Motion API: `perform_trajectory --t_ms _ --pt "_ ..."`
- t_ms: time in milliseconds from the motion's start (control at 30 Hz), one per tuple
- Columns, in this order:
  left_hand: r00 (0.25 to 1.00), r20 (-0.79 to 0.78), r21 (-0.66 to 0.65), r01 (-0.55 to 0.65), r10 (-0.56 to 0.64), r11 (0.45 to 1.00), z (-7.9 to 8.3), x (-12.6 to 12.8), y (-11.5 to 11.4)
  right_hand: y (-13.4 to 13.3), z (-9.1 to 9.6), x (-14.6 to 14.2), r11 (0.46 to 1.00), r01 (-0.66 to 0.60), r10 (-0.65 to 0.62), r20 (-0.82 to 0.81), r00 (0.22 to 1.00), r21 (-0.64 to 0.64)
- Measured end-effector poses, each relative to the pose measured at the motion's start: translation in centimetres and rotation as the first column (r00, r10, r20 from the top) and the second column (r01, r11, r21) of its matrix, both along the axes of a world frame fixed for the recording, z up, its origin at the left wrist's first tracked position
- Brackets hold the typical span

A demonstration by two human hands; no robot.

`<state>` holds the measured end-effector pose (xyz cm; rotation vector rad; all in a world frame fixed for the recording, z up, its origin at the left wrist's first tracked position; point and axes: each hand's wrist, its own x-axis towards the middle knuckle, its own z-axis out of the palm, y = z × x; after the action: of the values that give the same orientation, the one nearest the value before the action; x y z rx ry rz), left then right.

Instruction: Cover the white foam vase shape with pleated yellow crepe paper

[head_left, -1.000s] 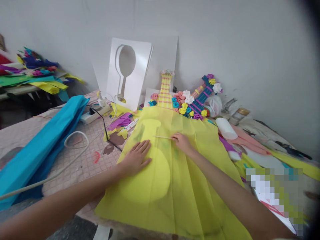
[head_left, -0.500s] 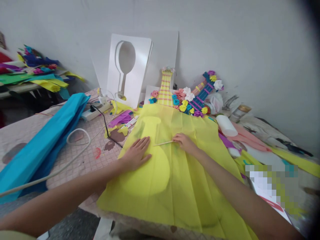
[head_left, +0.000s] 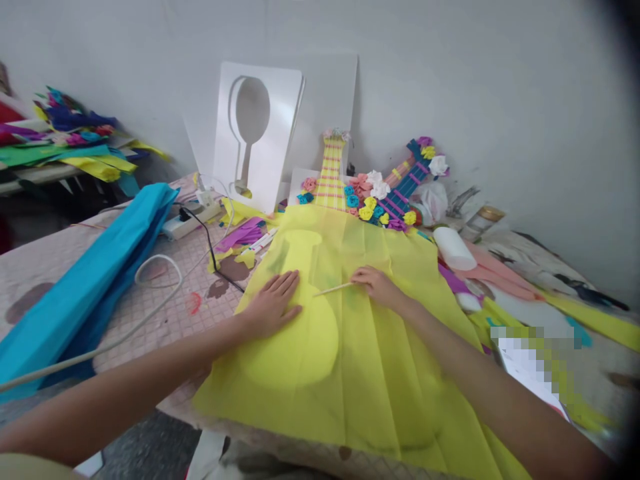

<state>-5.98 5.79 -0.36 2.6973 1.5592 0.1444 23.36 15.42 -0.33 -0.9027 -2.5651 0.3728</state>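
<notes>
A large yellow sheet of thin, creased paper [head_left: 385,373] covers the front of the table. Through it shows a pale guitar-like shape [head_left: 305,347] with a narrow neck and a rounded body. My left hand [head_left: 273,303] lies flat on the sheet over the shape's left side, fingers stretched out. Pinched in my right hand [head_left: 373,283] is a thin pale stick [head_left: 333,289], its tip pointing left at the shape's right edge where neck meets body. Whether the tip touches the paper I cannot tell.
Blue folded paper [head_left: 95,280] and a white cable [head_left: 125,327] lie to the left. Behind the sheet stand paper-flower guitars [head_left: 333,177] and a white cut-out board [head_left: 285,133]. A white roll [head_left: 454,249] and paper strips lie at right, near a power strip-free corner.
My right hand has shifted slightly right with the stick, and the stick's tip has moved a little right and down. My left hand stays flat in place.
</notes>
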Motion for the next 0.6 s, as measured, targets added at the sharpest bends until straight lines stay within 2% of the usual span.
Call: perform_trajectory --t_ms 233,600 --pt "1.000 0.010 0.009 0.004 -0.005 1.000 0.0 0.0 0.1 -1.6 0.1 1.9 1.000 -0.007 0.007 -0.005 1.000 -0.004" --pt "1.000 -0.003 0.011 0.028 -0.028 1.000 0.3 0.0 0.0 -3.6 0.4 2.9 1.000 -0.004 0.004 -0.015 1.000 -0.010"
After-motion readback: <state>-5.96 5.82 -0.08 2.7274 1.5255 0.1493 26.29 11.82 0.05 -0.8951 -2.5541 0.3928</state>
